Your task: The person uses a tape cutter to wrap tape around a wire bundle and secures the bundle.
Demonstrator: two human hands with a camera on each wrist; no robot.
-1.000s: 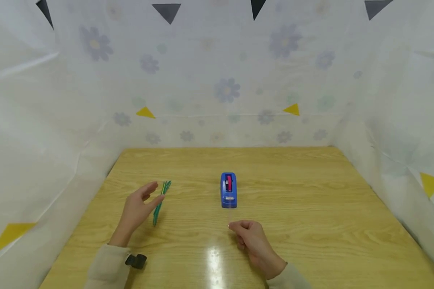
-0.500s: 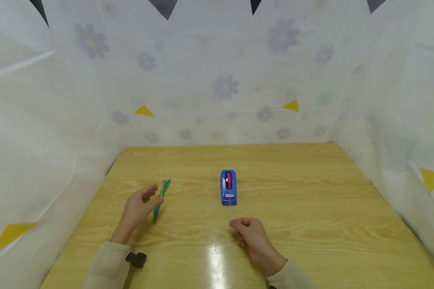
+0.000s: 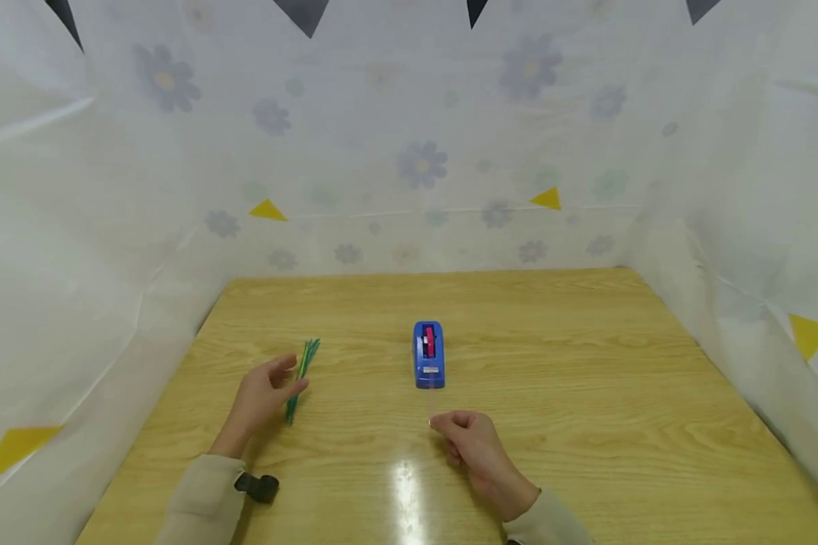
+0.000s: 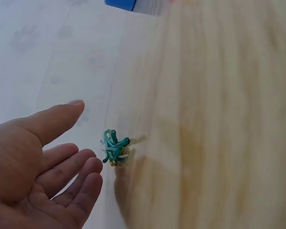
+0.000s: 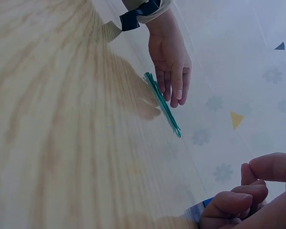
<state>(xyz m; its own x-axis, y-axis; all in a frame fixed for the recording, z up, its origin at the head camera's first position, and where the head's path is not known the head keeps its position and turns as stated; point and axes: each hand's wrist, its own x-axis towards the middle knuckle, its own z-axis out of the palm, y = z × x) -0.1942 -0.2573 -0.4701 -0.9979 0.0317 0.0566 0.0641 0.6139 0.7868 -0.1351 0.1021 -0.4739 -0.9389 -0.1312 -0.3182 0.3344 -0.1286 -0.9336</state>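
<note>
A blue tape dispenser (image 3: 429, 375) with a pink core stands mid-table, and a clear strip of tape (image 3: 432, 403) runs from its front. The strip's end is pinched between thumb and forefinger of my right hand (image 3: 476, 454), whose other fingers are curled. To the left lies a slim bundle of green, wire-like strands (image 3: 292, 409), its ends showing in the left wrist view (image 4: 115, 148). Beside this bundle my left hand (image 3: 257, 397) is held with thumb and fingers apart, nothing between them. In the head view its thumb crosses in front of the strands.
The wood-grain table (image 3: 586, 363) is enclosed by white flowered sheeting (image 3: 354, 151) at the back and both sides. Yellow triangles (image 3: 810, 337) and dark ones mark the sheeting. A black strap (image 3: 257, 487) sits at the left sleeve.
The head view shifts slightly. My right hand stays on the tape end, and my left hand keeps its place beside the green bundle.
</note>
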